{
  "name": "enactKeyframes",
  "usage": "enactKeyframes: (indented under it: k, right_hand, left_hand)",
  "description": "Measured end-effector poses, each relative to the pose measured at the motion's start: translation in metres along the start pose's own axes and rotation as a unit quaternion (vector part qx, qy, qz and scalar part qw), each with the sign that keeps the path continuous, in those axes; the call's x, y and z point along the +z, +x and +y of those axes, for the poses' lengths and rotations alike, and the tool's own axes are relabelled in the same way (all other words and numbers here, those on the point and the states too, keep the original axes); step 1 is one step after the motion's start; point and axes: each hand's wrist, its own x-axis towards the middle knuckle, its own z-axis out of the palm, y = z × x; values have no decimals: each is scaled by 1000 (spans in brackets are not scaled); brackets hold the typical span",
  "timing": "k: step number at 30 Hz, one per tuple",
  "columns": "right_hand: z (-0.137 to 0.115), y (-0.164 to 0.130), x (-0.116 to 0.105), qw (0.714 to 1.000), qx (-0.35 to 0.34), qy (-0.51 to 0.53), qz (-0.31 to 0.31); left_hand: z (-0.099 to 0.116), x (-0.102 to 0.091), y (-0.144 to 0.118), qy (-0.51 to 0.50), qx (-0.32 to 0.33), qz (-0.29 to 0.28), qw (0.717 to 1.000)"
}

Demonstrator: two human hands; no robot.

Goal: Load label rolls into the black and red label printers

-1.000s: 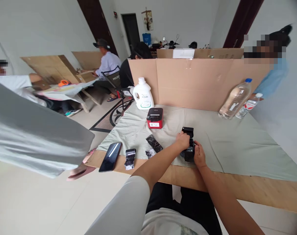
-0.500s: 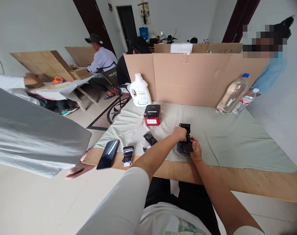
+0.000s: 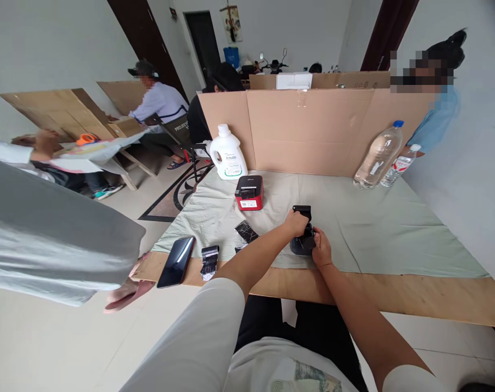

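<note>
On the cloth-covered table, we are holding a black device: right hand clasping its three-o'clock side, left hand touching at eleven o'clock, its grip hidden.

white walls, far wall hanging | dark brown doors left and right | pale tiled floor, dark-bordered inlay far left | folding chair beyond | near wooden table, pale cloth
</note>
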Motion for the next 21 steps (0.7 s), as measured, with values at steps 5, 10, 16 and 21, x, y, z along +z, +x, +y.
enactKeyframes:
  k: [5,10,16,21]
  right_hand:
    - [-2,0,1,1000,19,9,1]
    - [-2,0,2,1000,7,14,4]
    - [-3,-1,1,1000,7,12,6]
    - [-5,0,-2,1000,12,16,-10]
  left_hand:
    - [10,4,7,-8,-14,1,1000]
    - [4,1,10,16,-16,-25,999]
    - [-19,-12,2,-133,-35,-14,990]
    - [-37,-29,-24,-395,-5,9,919]
